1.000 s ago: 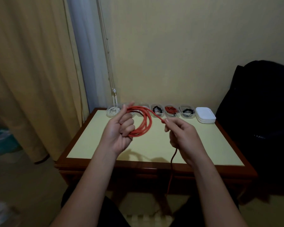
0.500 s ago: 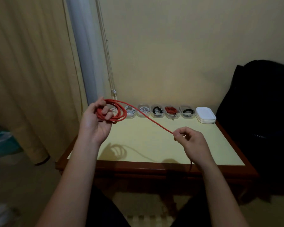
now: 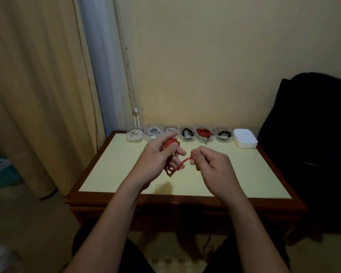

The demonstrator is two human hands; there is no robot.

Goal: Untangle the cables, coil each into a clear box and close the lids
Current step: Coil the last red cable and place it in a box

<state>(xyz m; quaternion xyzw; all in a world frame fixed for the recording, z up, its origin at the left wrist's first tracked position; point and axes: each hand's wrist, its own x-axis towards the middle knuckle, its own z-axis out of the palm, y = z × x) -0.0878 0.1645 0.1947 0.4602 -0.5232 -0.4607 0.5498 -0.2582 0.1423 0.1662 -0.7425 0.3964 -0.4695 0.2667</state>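
Observation:
A red cable (image 3: 182,162) is wound in loops around my left hand (image 3: 156,158), which grips the coil above the middle of the table. My right hand (image 3: 211,164) pinches the cable's free strand close to the coil, about a hand's width to the right. A loose tail of the red cable (image 3: 207,247) hangs down below the table's front edge. Several open clear boxes (image 3: 187,133) stand in a row at the table's far edge, each holding a coiled white, black or red cable. A stack of white lids (image 3: 245,137) sits at the right end of that row.
The yellow-topped table (image 3: 110,166) has a dark wooden rim. A black bag (image 3: 311,134) stands against its right side. Curtains (image 3: 37,95) hang at the left, with a thin cord (image 3: 129,75) down the wall behind the boxes.
My left hand swung back from the far left to the middle of the table with the coil. My right hand moved up the strand and now sits close to the coil.

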